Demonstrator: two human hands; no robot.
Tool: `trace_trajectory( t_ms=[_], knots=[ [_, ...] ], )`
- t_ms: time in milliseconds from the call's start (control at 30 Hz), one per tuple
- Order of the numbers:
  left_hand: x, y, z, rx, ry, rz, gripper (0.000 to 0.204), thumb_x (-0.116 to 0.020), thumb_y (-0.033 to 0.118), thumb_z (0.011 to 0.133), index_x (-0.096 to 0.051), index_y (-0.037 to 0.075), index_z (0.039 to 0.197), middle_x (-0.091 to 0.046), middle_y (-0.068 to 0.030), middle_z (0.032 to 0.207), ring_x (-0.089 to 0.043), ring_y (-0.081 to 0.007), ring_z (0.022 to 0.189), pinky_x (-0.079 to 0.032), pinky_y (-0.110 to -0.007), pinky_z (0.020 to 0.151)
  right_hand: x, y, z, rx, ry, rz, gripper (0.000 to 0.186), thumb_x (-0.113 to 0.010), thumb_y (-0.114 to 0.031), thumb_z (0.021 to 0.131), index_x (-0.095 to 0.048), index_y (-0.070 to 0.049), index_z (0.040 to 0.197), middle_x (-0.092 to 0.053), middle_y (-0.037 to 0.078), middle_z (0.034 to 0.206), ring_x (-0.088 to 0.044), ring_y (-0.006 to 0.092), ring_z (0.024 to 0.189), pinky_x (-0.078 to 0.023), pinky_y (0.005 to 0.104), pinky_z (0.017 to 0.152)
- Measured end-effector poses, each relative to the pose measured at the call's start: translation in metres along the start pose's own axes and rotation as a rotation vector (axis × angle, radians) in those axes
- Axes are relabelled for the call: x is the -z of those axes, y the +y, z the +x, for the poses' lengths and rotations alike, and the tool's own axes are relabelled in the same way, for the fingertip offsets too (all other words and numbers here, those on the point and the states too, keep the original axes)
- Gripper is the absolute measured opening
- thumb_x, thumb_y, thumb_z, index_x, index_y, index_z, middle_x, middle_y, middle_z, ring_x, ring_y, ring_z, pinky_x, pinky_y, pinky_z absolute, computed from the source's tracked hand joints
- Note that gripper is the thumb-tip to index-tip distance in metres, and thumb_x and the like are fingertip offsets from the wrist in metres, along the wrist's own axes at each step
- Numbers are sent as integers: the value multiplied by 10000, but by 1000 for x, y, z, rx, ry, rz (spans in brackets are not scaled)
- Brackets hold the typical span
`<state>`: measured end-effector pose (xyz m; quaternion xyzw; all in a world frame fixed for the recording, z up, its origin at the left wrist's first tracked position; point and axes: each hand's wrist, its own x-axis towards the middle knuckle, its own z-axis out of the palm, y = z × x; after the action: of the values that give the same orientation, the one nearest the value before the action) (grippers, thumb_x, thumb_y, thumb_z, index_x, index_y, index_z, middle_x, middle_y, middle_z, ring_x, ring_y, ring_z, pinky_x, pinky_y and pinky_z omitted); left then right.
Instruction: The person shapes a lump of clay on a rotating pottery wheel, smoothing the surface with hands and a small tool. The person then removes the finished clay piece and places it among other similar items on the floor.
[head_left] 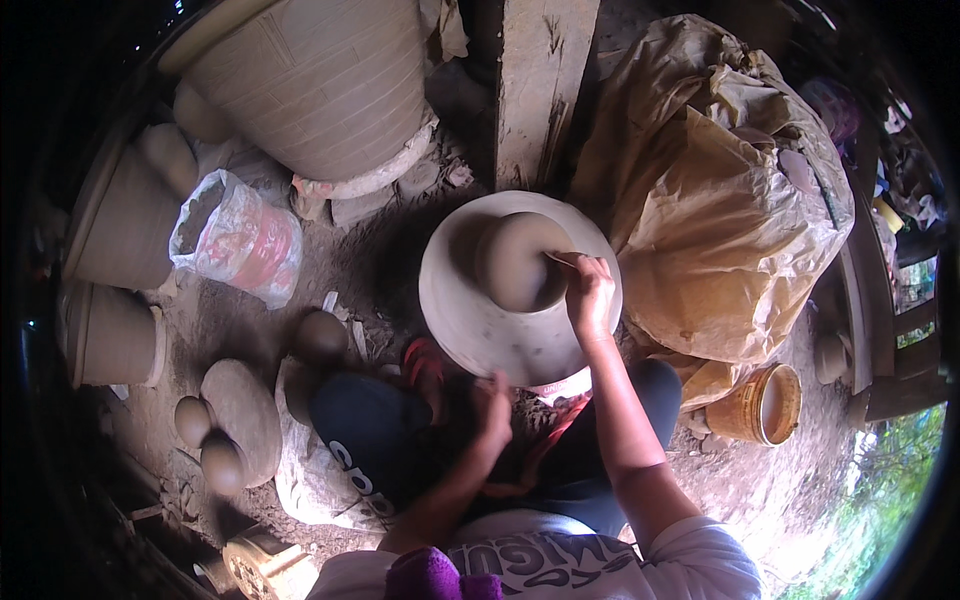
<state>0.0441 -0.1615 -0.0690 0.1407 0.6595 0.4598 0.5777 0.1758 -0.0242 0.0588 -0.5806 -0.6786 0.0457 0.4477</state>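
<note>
A rounded, smooth clay pot (520,262) sits on a pale round turning disc (455,335) in front of me. My right hand (590,292) is closed at the pot's right side, pinching a thin, small scraper-like tool (565,258) against or very near the clay; its exact kind is too small to make out. My left hand (490,402) is low at the disc's near edge. Its fingers look apart and at the rim, with nothing seen in them; shadow hides whether they touch it.
A large clay planter (330,90) stands at the far left, near a plastic-wrapped bucket (240,235). A wooden post (540,90) rises behind the disc. At right are a big sheet-covered mound (710,220) and a yellow bucket (770,405). Round clay balls (222,465) lie at left.
</note>
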Motion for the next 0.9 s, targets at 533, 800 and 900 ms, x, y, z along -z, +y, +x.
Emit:
trace_trajectory(
  t_ms=[533, 800, 900],
  knots=[
    [23, 204, 165, -247, -73, 229, 991, -675, 496, 702, -144, 27, 1396, -214, -202, 1422, -288, -285, 1286, -295, -401, 1023, 6, -5, 4, 33, 12, -67, 203, -580, -50, 721, -681, -171, 849, -626, -10, 782, -540, 201, 814, -370, 338, 721],
    [-2, 17, -5, -116, 83, -58, 474, -547, 333, 860, -454, 16, 1199, -543, -95, 1072, -534, -184, 933, -445, -322, 785, -1, -11, 8, 62, -34, -91, 233, -569, -22, 705, -679, -165, 852, -635, 1, 798, -540, 212, 795, -378, 344, 727],
    [-22, -20, -61, 89, -247, 10, 412, -610, 188, 791, -485, 48, 1158, -529, -49, 1051, -494, -157, 936, -401, -295, 809, -2, -13, 5, 68, -36, -83, 242, -558, -26, 704, -676, -175, 854, -633, -15, 801, -535, 197, 807, -355, 340, 740]
  ],
)
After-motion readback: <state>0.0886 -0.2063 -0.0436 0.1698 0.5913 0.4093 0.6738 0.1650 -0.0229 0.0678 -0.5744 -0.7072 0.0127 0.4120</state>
